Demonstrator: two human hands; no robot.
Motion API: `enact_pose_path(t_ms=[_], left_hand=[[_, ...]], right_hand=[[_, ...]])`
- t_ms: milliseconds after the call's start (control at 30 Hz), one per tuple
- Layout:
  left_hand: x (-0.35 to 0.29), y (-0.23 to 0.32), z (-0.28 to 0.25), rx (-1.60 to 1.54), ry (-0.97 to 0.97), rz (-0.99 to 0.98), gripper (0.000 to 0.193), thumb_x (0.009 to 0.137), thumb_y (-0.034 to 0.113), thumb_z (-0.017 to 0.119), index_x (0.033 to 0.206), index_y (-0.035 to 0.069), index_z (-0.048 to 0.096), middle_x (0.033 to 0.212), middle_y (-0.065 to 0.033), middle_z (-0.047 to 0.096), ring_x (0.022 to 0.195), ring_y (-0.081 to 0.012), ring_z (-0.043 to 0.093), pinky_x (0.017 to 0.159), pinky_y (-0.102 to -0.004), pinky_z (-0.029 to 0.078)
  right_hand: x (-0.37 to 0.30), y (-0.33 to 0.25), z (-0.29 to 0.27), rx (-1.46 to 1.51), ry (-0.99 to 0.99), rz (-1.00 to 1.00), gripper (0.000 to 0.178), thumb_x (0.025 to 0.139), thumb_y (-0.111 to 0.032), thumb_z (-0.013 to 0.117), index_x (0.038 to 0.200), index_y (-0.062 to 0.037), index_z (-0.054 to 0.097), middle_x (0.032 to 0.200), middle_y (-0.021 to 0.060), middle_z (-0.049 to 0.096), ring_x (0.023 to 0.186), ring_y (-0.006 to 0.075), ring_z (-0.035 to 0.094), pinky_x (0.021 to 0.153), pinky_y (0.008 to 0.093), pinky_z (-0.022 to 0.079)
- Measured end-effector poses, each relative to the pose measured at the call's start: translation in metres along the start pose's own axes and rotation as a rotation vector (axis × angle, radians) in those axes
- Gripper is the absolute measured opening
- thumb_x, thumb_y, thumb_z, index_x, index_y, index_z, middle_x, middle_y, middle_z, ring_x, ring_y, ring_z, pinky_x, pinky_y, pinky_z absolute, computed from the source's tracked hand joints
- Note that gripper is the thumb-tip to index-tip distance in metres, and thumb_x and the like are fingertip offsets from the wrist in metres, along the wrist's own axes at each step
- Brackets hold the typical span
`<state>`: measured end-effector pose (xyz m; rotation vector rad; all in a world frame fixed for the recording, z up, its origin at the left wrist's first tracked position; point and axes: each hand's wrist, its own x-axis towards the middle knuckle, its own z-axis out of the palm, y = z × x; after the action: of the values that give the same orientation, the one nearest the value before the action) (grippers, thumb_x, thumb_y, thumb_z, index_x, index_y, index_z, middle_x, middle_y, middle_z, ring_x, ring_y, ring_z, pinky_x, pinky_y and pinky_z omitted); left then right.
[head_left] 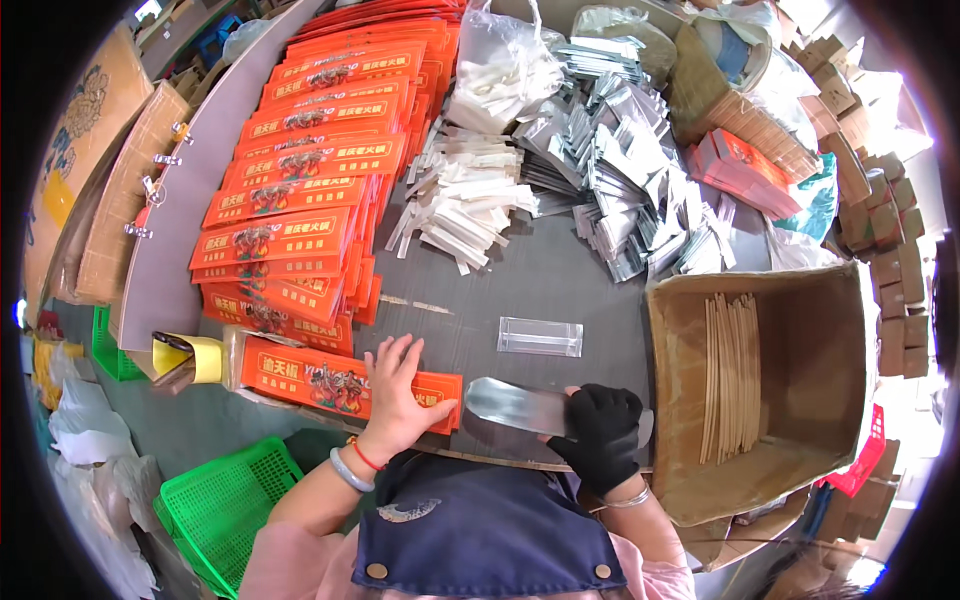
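My bare left hand (401,393) lies with its fingers spread on a red printed paper sleeve (305,378) at the near edge of the table. The sleeve is long and flat, apparently atop others like it. In its black glove, my right hand (603,432) is closed around a shiny metal piece (515,402), long, slightly curved and rounded at its left end. That end points toward the sleeve, a small gap apart. Beyond the metal piece, a clear flat plastic packet (540,337) rests on the dark tabletop.
Overlapping red sleeves (290,180) are stacked at the far left. White narrow strips (465,200) and silvery packets (630,170) lie heaped at the back. A cardboard box (820,380) holding thin wooden sticks (731,380) stands right. A green basket (228,500) sits lower left.
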<state>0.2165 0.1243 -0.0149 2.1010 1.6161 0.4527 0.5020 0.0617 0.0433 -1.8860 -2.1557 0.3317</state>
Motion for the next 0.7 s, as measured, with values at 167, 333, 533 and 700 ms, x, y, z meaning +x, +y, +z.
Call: enact_pose_path(t_ms=[167, 333, 533, 700], left_hand=[[0.000, 0.007, -0.002, -0.014, 0.014, -0.015, 0.101, 0.058, 0.048, 0.088, 0.137, 0.000, 0.046, 0.140, -0.0166, 0.043, 0.136, -0.0382, 0.033, 0.114, -0.0603, 0.014], [0.000, 0.000, -0.003, -0.064, -0.059, -0.006, 0.103, 0.061, 0.047, 0.087, 0.140, -0.001, 0.042, 0.141, -0.0180, 0.044, 0.138, -0.0382, 0.032, 0.115, -0.0608, 0.012], [0.003, 0.004, -0.005, 0.005, -0.161, 0.036, 0.106, 0.064, 0.047, 0.086, 0.143, -0.003, 0.036, 0.143, -0.0201, 0.044, 0.139, -0.0394, 0.031, 0.115, -0.0606, 0.012], [0.071, -0.021, -0.001, -0.139, -0.162, 0.209, 0.080, 0.074, 0.027, 0.080, 0.139, -0.001, 0.043, 0.141, -0.0219, 0.045, 0.134, -0.0401, 0.038, 0.113, -0.0506, 0.027]], right_hand=[[-0.001, -0.003, -0.001, -0.011, -0.105, -0.009, 0.064, 0.063, -0.042, 0.083, 0.115, -0.0122, 0.060, 0.104, 0.0066, 0.060, 0.100, 0.0277, 0.055, 0.095, 0.0460, 0.032], [0.000, -0.004, -0.003, 0.001, -0.095, -0.040, 0.064, 0.061, -0.044, 0.083, 0.111, -0.0110, 0.060, 0.102, 0.0075, 0.061, 0.097, 0.0288, 0.056, 0.092, 0.0452, 0.035], [0.025, -0.042, 0.053, 0.149, -0.110, -0.162, 0.064, 0.069, -0.049, 0.077, 0.117, -0.0109, 0.057, 0.102, 0.0092, 0.060, 0.100, 0.0295, 0.057, 0.093, 0.0502, 0.035], [0.036, 0.000, 0.049, 0.353, 0.064, -0.103, 0.069, 0.068, -0.040, 0.082, 0.124, -0.0087, 0.055, 0.110, 0.0145, 0.060, 0.105, 0.0317, 0.056, 0.093, 0.0464, 0.040]])
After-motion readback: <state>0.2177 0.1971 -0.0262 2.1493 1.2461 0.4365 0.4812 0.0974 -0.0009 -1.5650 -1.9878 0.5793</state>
